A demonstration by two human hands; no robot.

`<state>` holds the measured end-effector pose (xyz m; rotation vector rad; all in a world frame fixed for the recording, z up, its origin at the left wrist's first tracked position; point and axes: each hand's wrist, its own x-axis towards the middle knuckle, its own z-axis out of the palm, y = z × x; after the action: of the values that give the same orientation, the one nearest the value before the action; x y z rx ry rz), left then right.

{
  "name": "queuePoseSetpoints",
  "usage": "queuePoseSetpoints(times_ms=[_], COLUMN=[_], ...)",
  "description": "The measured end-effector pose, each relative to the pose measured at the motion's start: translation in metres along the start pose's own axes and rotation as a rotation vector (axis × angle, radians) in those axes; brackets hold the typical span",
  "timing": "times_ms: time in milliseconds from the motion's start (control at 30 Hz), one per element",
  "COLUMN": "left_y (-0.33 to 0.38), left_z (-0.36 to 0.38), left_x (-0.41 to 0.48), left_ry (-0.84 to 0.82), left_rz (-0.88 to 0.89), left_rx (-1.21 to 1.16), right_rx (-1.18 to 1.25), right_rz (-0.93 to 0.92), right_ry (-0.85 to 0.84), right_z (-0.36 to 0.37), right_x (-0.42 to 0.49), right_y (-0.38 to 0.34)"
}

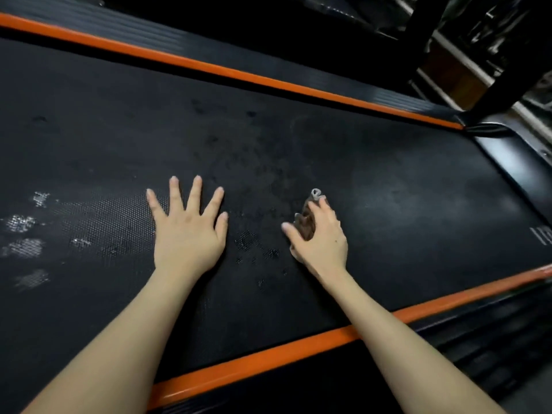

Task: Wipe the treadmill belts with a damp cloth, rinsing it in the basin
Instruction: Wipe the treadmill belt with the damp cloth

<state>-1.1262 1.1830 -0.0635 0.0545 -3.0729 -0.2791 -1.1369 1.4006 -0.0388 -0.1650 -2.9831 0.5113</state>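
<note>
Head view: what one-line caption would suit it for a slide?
Left hand flat on the treadmill belt, right hand gripping a bunched cloth against it.

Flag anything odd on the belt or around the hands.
Mostly normal. The belt carries pale shiny patches at far left, beyond the flat left hand, and dark blotches between the hands; wet marks or wear, cannot tell. The right hand holds a bunched cloth on the belt. Nothing torn or askew.

The left hand (186,234) lies palm down, fingers straight and spread. The right hand (321,237) grips a bunched cloth (306,224), fingers curled.
</note>
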Motion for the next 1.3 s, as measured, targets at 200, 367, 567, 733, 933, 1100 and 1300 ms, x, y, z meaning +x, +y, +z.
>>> queuePoseSetpoints(times_ms=[200, 367, 567, 733, 933, 1100, 1300], left_y=[-0.002, -0.003, -0.003, -0.002, -0.001, -0.002, -0.002], left_z=[-0.002, -0.003, -0.002, -0.001, 0.002, 0.006, 0.000], left_x=[-0.001, -0.002, 0.000, 0.002, 0.004, 0.004, 0.005], left_ry=[0.013, 0.016, 0.016, 0.039, 0.049, 0.047, -0.011], left_rz=[0.016, 0.017, 0.008, -0.021, -0.022, -0.020, -0.041], left_rx=[-0.045, -0.034, -0.001, 0.001, 0.048, 0.059, 0.040], right_rx=[0.048, 0.031, 0.223, 0.230, 0.255, 0.186, 0.293], right_rz=[-0.291, -0.399, -0.287, -0.003, -0.587, -0.619, -0.258], right_ry=[-0.137, -0.255, 0.014, 0.063, -0.214, -0.208, -0.035], right_z=[-0.017, -0.023, 0.001, 0.015, 0.003, 0.008, 0.022], right_x=[-0.077, -0.054, 0.017, 0.083, -0.020, 0.048, 0.103], right_y=[-0.007, 0.001, -0.004, -0.018, -0.022, -0.009, -0.027])
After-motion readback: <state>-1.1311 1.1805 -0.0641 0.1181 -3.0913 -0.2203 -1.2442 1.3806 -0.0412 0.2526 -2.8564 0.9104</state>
